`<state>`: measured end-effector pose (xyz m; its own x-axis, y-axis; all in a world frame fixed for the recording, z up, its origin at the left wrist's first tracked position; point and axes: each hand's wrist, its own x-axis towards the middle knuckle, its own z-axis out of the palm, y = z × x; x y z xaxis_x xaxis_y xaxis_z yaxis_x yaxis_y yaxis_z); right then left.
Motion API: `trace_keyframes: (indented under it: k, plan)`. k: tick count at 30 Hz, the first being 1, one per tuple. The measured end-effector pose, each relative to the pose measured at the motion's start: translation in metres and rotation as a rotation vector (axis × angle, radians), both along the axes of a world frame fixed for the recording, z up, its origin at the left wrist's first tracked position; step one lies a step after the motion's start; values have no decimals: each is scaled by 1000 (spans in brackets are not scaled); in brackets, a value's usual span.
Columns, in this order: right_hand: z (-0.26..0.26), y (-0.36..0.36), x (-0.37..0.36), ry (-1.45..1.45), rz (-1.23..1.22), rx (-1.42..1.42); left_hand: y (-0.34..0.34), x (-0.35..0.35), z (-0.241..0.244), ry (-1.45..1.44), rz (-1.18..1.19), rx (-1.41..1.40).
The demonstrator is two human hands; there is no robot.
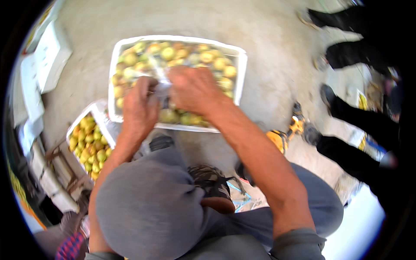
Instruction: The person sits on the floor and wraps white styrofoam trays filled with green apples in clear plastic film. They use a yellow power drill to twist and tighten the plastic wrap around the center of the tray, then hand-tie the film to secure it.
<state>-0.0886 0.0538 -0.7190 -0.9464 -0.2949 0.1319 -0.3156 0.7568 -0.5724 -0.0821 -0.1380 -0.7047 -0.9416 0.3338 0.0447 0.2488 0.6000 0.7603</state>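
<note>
A white foam box (242,70) full of round yellow-green fruit (169,53) stands on the floor before me, and clear plastic film (160,70) lies over the fruit. Above the near half of the box, my left hand (140,104) pinches gathered film, with its thumb side facing the other hand. Close to it on the right, my right hand (193,89) is closed over the same bunch of film. The fingertips of both hands are blurred and partly hidden, so the exact grip is hard to make out.
A second foam box (103,125) with similar fruit (91,146) sits lower left, beside my knee. White foam boxes (48,60) are piled at the far left. A yellow and black tool (294,125) lies on the concrete floor (266,81) at right, near other people's legs (349,151) in black trousers.
</note>
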Motion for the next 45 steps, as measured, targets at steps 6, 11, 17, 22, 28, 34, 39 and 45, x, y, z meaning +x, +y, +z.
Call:
trace_keyframes:
  k: [6, 11, 17, 22, 28, 34, 39, 45]
  plan:
    - [-7, -12, -2, 347, -49, 196, 11, 3, 41, -846, 368, 385]
    - [-6, -17, 11, 310, -113, 175, 18, 5, 42, -886, 386, 545]
    - [6, -27, 45, 223, -168, 267, 8, 16, 30, -441, 279, 276]
    - [14, -46, 68, 36, -263, 371, 9, 24, 3, 296, -224, -308]
    - [24, -37, 90, 93, -291, 286, 4, 30, -3, 338, -275, -397]
    - [7, -20, 114, 200, -256, 318, 20, 40, 5, 363, -283, -487]
    - [32, -2, 151, 135, -330, 144, 2, 59, 21, 306, -306, -491]
    - [9, 36, 194, 44, -722, -46, -17, 77, 26, 363, -270, -458]
